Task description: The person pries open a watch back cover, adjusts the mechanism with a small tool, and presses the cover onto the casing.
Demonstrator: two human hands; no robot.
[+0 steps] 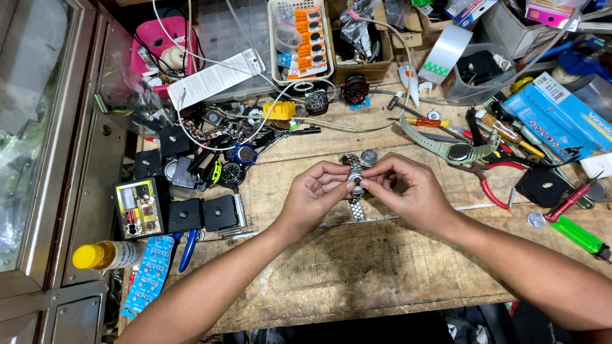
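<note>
The left hand (312, 194) and the right hand (408, 191) pinched a silver watch (355, 185) between their fingertips, fingers curled shut on it. A green watch (449, 150) lay just past the right hand.

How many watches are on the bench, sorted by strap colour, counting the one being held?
Silver metal bracelet, held between left hand and right hand: 1
Olive green strap: 1
Black, by the basket: 2
Total: 4 clearly visible

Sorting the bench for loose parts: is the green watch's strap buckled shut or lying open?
Open. The green watch lies on the wooden table, its strap ends spread to either side, not joined.
</note>
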